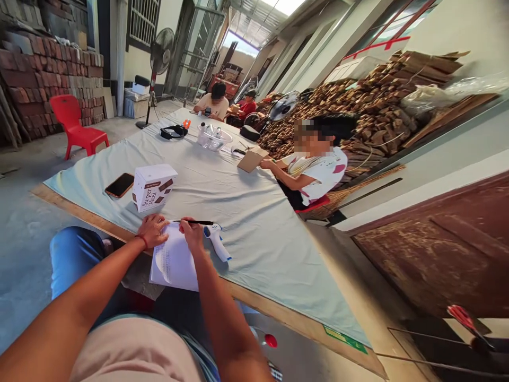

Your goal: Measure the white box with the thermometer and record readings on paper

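Left hand [153,229] flat with fingers spread on the paper sheet [175,262] at the table edge [71,204], right hand [192,232] closed around a black pen [194,222] over the sheet, thermometer gun [217,241] just beside, white box [154,187] near

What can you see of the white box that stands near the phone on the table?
The white box is a small carton, looks like cardboard, printed with "Super Meal" and brown chocolate-like pieces. It appears closed and stands tilted in the view on the pale green table cloth. A dark phone lies just left of it, apart. The left hand rests just below it, not touching.
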### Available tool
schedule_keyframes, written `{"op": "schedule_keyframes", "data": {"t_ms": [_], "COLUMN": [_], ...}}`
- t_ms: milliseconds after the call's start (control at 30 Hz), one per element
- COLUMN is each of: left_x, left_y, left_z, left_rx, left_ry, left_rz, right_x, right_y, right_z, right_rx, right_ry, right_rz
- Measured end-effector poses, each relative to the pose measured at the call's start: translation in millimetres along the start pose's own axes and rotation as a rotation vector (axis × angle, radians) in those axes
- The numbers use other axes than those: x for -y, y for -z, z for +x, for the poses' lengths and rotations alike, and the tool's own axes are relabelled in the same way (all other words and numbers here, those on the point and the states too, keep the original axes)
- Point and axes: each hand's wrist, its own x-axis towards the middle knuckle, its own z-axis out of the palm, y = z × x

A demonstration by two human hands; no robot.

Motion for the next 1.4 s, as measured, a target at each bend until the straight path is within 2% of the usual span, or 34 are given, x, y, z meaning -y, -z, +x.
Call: {"op": "schedule_keyframes", "data": {"t_ms": [100, 267, 1400], "left_x": [-0.4, 1.2, 0.5], "left_y": [0.2, -1.6, -4.6], "left_z": [-0.4, 0.4, 0.9], "left_rx": [0.011, 0.029, 0.016], "left_ry": [-0.001, -0.013, 0.005], "left_rz": [0.008, 0.005, -0.03], "right_x": [-4.7, -11.2, -16.2], "right_y": [-8.8, -9.2, -8.4], "right_z": [-4.9, -9.3, -8.8], "right_rx": [-0.04, -0.104, -0.085], "right_ry": [-0.019, -0.023, 0.008], "right_rz": [0.007, -0.014, -0.058]}}
